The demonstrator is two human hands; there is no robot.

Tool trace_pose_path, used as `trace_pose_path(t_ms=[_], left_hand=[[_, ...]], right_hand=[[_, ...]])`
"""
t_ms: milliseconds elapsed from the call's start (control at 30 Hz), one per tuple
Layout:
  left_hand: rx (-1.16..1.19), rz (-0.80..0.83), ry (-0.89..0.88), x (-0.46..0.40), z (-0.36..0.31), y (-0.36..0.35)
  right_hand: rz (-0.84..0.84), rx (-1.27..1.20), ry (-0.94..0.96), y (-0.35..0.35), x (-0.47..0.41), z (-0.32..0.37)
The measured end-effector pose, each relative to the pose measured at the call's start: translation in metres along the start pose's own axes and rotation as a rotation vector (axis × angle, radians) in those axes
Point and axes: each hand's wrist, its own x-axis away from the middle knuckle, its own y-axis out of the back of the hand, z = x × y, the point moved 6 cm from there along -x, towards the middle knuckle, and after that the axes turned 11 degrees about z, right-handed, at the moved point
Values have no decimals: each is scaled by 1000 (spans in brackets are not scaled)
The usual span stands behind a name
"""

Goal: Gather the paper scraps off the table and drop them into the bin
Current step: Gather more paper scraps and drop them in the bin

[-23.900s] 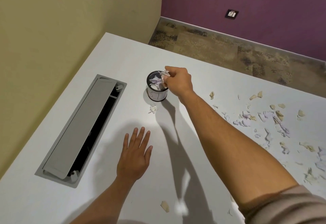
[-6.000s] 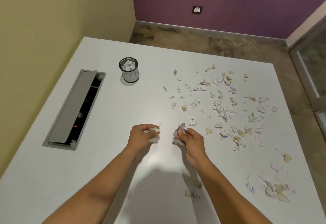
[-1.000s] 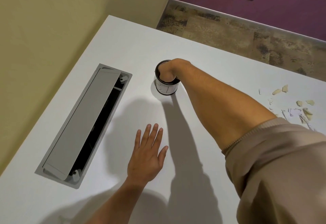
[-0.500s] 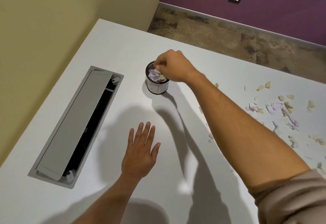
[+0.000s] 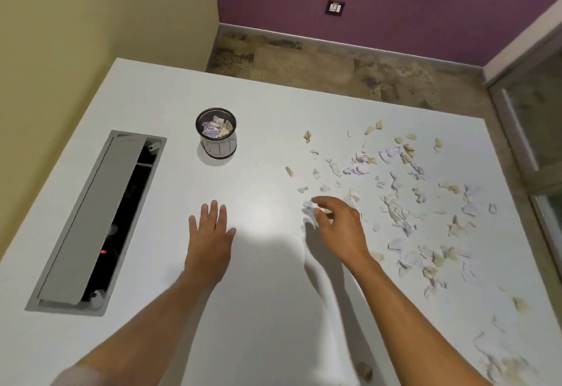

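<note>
A small black mesh bin (image 5: pixel 216 134) stands on the white table (image 5: pixel 267 279), filled near its rim with white, lilac and tan scraps. Several torn paper scraps (image 5: pixel 395 206) lie spread over the right half of the table. My left hand (image 5: pixel 209 238) lies flat on the table, fingers straight, in front of the bin. My right hand (image 5: pixel 339 226) hovers at the left edge of the scrap field, fingers loosely curved, fingertips by a small white scrap (image 5: pixel 307 204); it holds nothing that I can see.
A grey cable hatch (image 5: pixel 94 221) with an open dark slot is set into the table at the left. The yellow wall runs along the left side. Beyond the far table edge is bare floor; a glass door frame (image 5: pixel 535 148) stands at the right.
My right hand has left the bin and swung back right to the edge of the scraps. The view has pulled back to show the whole table. The left hand stays flat.
</note>
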Motion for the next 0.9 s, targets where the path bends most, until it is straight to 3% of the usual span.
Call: trace_pose_path(t_ms=[167,333,633,900], left_hand=[[189,86,-162,37,-50,-22],[186,85,-314,101,-112,-56],[-57,258,-526,200,-185,-134],[-125,238,-547,204,-240,-154]], right_hand=[[-13,13,-146,1,69,-69],[11,125,-251,2,136,-130],[-142,209,-363,8,251,-207],[-279,229,-423,31,315,-253]])
